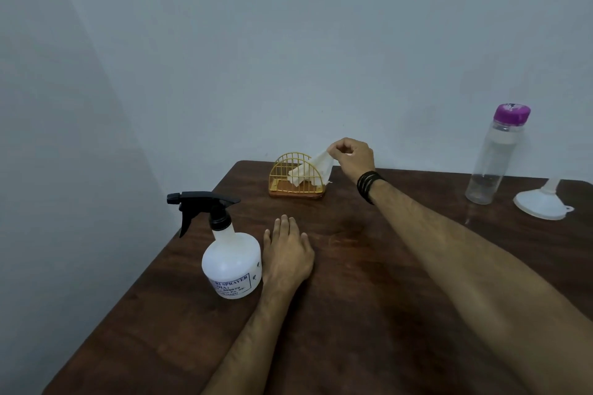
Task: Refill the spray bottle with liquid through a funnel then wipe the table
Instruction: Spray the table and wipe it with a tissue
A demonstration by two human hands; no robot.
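Head view: dark wood table (pixel 369 314) pushed into a corner w/ pale blue-grey walls behind and to the left. Far right, a clear plastic bottle (pixel 491 167) w/ purple cap stands upright, looks nearly empty, maybe a bit of liquid at the bottom but can't tell for sure. Just beside it, further right, a white funnel (pixel 542 205) sits wide end down, spout up, partly at frame edge. Both well apart from the spray bottle (pixel 229 263), which stands upright near the table's left edge: white translucent body, black trigger head on, nozzle pointing left; fill level not readable thru the plastic. At the back centre, a yellow wire napkin holder (pixel 296 176) on a brown base, w/ a white tissue (pixel 313 170) partly out of it. Right hand (pixel 351 159), black bands on the wrist, reaches over the table; fingers curled, pinching the tissue's top corner, tissue's lower part in the holder. Left hand (pixel 287 255) lies flat on the table, palm down, fingers straight and together, just beside the spray bottle, holding nothing. Nothing blocks the stretch between the hands.
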